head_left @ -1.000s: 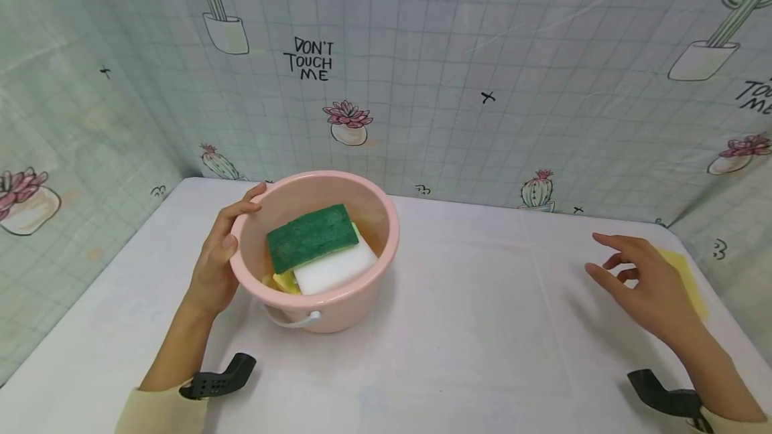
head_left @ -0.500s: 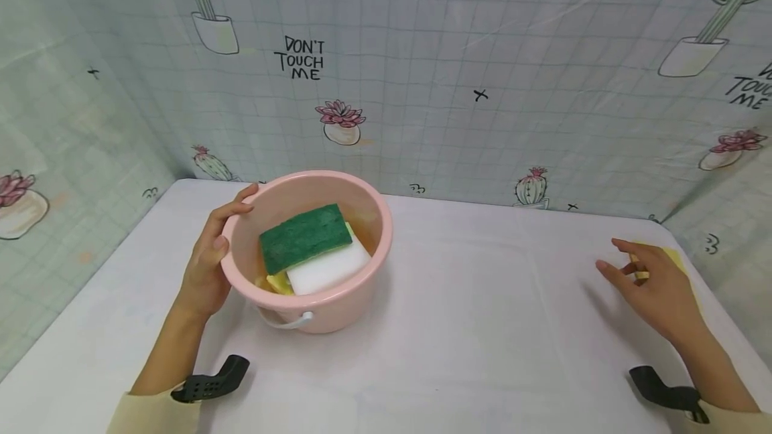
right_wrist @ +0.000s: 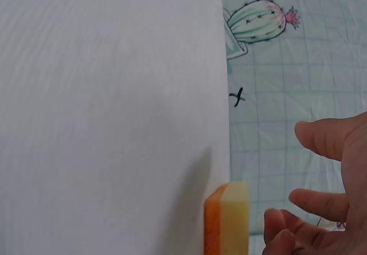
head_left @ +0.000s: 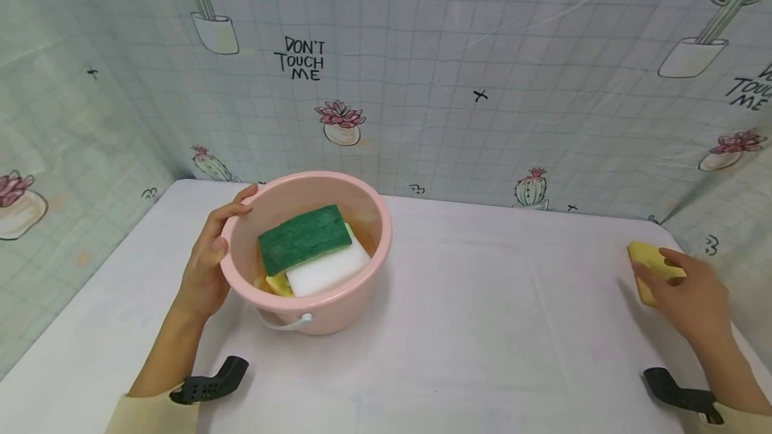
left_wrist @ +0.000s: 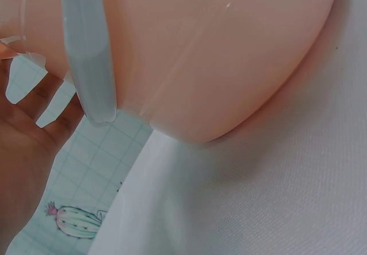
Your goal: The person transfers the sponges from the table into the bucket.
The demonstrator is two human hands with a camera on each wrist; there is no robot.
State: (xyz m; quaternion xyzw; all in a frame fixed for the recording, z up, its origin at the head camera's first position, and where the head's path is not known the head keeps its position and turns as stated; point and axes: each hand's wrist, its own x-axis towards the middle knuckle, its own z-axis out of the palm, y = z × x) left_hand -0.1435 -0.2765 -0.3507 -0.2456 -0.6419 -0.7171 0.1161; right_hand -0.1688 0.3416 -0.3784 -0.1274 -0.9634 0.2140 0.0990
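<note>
My left hand (head_left: 206, 270) grips the left rim of a pink bucket (head_left: 344, 313), with the thumb on the near side and fingers over the edge. Inside the bucket lie a green scouring pad (head_left: 304, 238), a white sponge block (head_left: 328, 272) and a piece of something yellow (head_left: 280, 283). At the far right, my right hand (head_left: 702, 297) hovers with loosely bent fingers beside a yellow sponge (head_left: 648, 260) and overlaps it in the head view. The right wrist view shows a gap between the fingers (right_wrist: 321, 137) and that sponge, whose underside layer is orange.
A white handle (left_wrist: 89, 54) hangs down the bucket's side. The white table (head_left: 482, 327) ends at a patterned cloth backdrop (head_left: 422, 86) at the back and both sides. Black wrist devices (head_left: 217, 380) sit on both forearms.
My right hand has moved right, and the yellow sponge, mostly hidden behind it before, now shows to the left of its fingers. The left hand keeps its grip on the bucket.
</note>
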